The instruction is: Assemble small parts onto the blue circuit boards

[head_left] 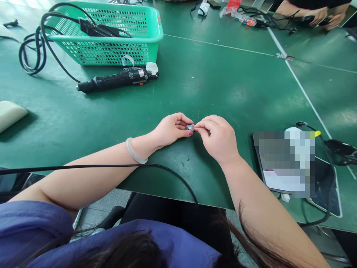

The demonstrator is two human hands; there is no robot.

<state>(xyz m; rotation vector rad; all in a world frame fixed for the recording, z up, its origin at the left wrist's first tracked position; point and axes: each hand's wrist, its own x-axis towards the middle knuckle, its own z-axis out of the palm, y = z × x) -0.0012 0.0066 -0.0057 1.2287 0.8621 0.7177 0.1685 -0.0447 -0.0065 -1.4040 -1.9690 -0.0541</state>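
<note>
Between my two hands, just above the green table, is a small electronic part [190, 127] with silver and dark patches, too small to name exactly. My left hand [171, 129] pinches it from the left with thumb and fingers. From the right, the thumb and forefinger of my right hand [219, 137] close together at the part's edge. Whether a further tiny piece sits between those right fingertips is hidden. A white bangle [136, 152] circles my left wrist.
A black electric screwdriver [118, 79] lies before a green plastic basket [111, 50] holding cables. A black cable [117, 166] crosses my left forearm. Right of me are a blurred-out item [284, 160] and a dark tablet-like panel [325, 186]. Another person's hands [320, 16] work at the far right.
</note>
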